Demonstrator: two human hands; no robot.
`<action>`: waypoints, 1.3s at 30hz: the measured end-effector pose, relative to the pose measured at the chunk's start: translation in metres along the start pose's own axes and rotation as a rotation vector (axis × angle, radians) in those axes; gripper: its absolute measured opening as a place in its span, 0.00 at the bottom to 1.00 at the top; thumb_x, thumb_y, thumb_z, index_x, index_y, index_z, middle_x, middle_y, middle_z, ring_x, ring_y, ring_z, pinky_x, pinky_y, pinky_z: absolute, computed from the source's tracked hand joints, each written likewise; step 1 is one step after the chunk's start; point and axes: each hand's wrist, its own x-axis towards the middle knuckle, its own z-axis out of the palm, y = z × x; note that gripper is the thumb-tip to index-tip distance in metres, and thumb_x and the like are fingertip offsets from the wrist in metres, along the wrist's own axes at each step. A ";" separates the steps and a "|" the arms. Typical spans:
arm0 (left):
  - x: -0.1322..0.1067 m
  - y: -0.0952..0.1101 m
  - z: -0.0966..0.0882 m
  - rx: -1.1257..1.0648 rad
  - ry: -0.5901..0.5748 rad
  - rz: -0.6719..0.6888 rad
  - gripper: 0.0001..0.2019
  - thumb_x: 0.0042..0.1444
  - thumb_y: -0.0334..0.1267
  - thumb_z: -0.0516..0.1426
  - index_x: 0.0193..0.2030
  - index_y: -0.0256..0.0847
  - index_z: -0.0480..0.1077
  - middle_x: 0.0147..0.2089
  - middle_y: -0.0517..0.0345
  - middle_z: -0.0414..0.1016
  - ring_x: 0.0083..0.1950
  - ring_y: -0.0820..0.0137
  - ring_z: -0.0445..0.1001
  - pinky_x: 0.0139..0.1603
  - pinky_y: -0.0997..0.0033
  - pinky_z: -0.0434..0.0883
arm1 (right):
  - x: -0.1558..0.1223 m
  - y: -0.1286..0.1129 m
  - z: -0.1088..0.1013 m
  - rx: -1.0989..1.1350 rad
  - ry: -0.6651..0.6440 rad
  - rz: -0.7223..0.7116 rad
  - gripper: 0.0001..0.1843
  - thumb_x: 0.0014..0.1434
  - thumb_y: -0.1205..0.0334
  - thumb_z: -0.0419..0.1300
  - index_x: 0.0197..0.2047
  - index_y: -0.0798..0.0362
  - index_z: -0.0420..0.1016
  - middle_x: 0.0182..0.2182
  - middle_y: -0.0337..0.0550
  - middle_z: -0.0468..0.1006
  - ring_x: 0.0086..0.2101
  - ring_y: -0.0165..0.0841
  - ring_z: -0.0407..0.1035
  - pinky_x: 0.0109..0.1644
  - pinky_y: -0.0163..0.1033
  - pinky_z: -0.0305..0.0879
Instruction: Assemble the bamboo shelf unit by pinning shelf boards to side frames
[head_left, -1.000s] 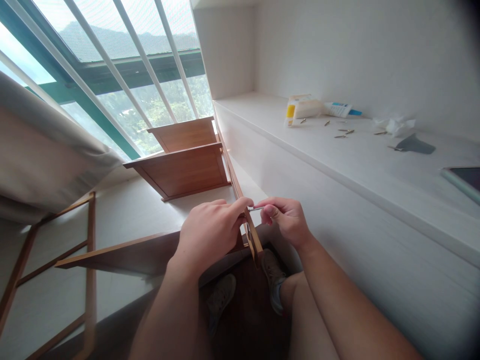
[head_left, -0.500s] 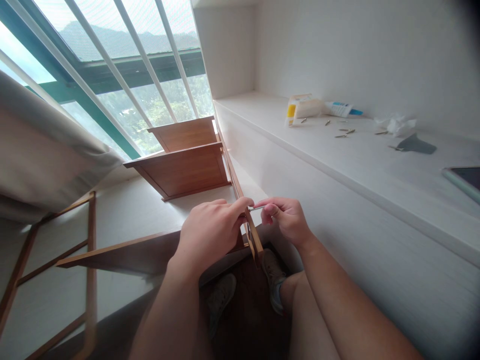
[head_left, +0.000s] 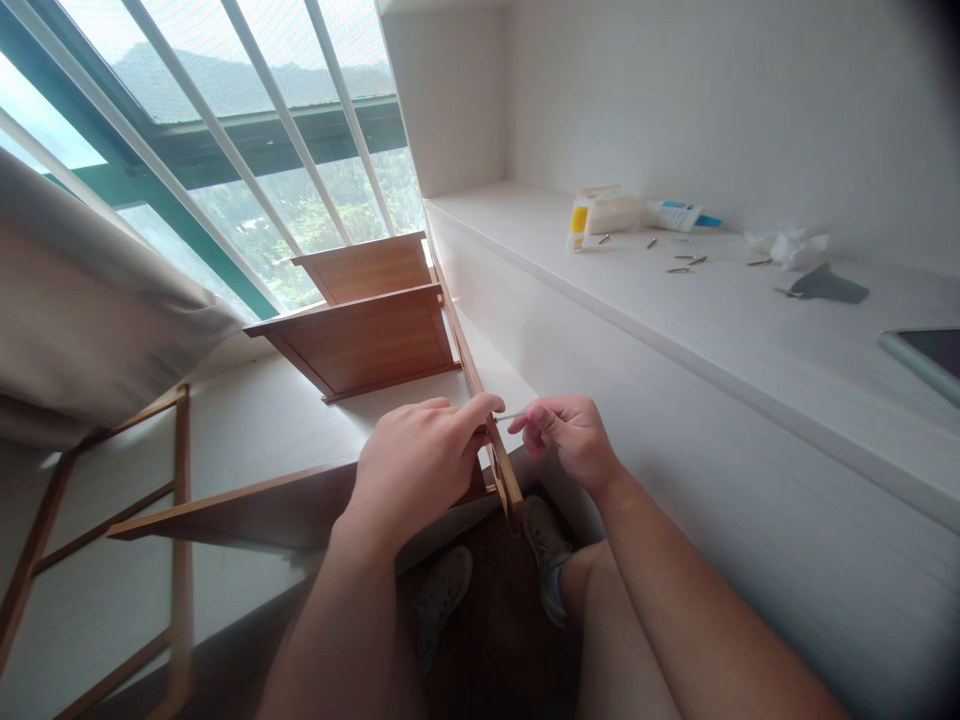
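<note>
My left hand (head_left: 420, 455) is closed around the near part of a brown wooden side frame (head_left: 472, 375), its thumb and index finger beside the rail. A thin metal rod (head_left: 511, 416), perhaps a hex key, is pinched in my right hand (head_left: 566, 435). The rod's tip meets the outer face of the rail, close to my left fingertips. Wooden shelf panels (head_left: 367, 345) join the frame farther back. Below my left hand, another wooden panel (head_left: 247, 512) extends left. My palm hides where that panel meets the frame.
A white ledge (head_left: 637, 300) on the right carries several screws (head_left: 686, 265), a glue tube (head_left: 679, 215), a plastic packet (head_left: 611, 212), crumpled plastic (head_left: 795, 248) and a phone-like device (head_left: 926, 360). A second wooden frame (head_left: 182, 500) lies left, near a curtain (head_left: 97, 310). My shoes (head_left: 545, 545) are below.
My right fingers have shifted slightly on the metal rod, the index finger drawing back from the rail. My left hand stays in place on the frame. The view has moved very slightly.
</note>
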 end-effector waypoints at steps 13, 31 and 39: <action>-0.001 0.000 0.000 0.004 -0.002 -0.006 0.15 0.64 0.40 0.49 0.55 0.61 0.63 0.37 0.62 0.76 0.39 0.63 0.76 0.32 0.68 0.57 | -0.001 -0.004 0.003 0.034 0.006 0.026 0.25 0.63 0.49 0.57 0.23 0.58 0.78 0.14 0.40 0.69 0.17 0.27 0.61 0.24 0.36 0.53; 0.001 0.001 -0.002 0.015 -0.007 -0.010 0.16 0.64 0.41 0.49 0.56 0.58 0.65 0.37 0.59 0.78 0.38 0.64 0.76 0.32 0.70 0.59 | -0.001 -0.007 -0.002 -0.004 -0.020 -0.082 0.23 0.64 0.47 0.54 0.26 0.55 0.72 0.22 0.41 0.70 0.25 0.31 0.61 0.29 0.37 0.58; 0.000 0.001 -0.002 0.013 0.003 -0.003 0.16 0.64 0.40 0.49 0.56 0.59 0.65 0.37 0.60 0.77 0.37 0.64 0.76 0.32 0.69 0.58 | 0.000 -0.007 -0.002 -0.073 -0.129 -0.072 0.23 0.65 0.47 0.53 0.27 0.55 0.73 0.24 0.42 0.70 0.26 0.30 0.62 0.31 0.36 0.59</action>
